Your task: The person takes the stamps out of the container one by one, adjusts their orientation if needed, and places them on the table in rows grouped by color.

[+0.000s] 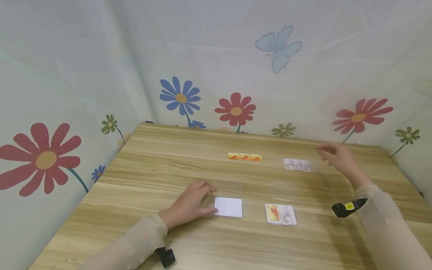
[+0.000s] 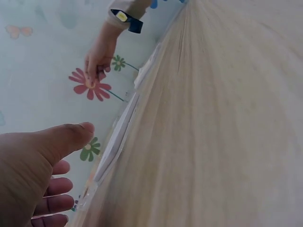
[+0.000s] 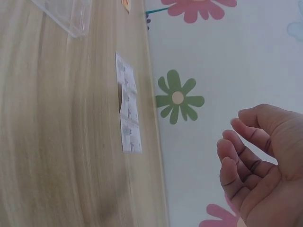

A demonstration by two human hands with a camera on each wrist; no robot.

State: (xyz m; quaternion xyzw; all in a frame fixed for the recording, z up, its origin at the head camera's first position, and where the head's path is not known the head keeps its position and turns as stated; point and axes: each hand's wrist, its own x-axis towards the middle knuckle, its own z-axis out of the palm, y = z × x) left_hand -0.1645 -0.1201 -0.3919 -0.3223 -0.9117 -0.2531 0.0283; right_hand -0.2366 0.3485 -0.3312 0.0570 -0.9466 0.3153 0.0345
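My left hand point(image 1: 190, 204) rests on the table by a white card point(image 1: 233, 207), its thumb at the card's left edge. In the left wrist view the hand point(image 2: 28, 175) has its thumb extended beside the card point(image 2: 117, 137). Raised right of a row of pale printed pieces point(image 1: 297, 165), my right hand point(image 1: 341, 161) holds nothing visible. Its fingers bend loosely in the right wrist view, where the hand point(image 3: 265, 165) is apart from the pale pieces point(image 3: 128, 106). A second white card point(image 1: 284, 221) bears an orange piece point(image 1: 272, 212) and a pale one point(image 1: 288, 215).
Three orange-yellow pieces point(image 1: 244, 156) lie in a row toward the back of the wooden table point(image 1: 168, 157). Two clear, flat, tray-like items point(image 1: 227, 186) point(image 1: 282, 190) lie behind the white cards. A flowered curtain point(image 1: 209, 75) hangs behind the table.
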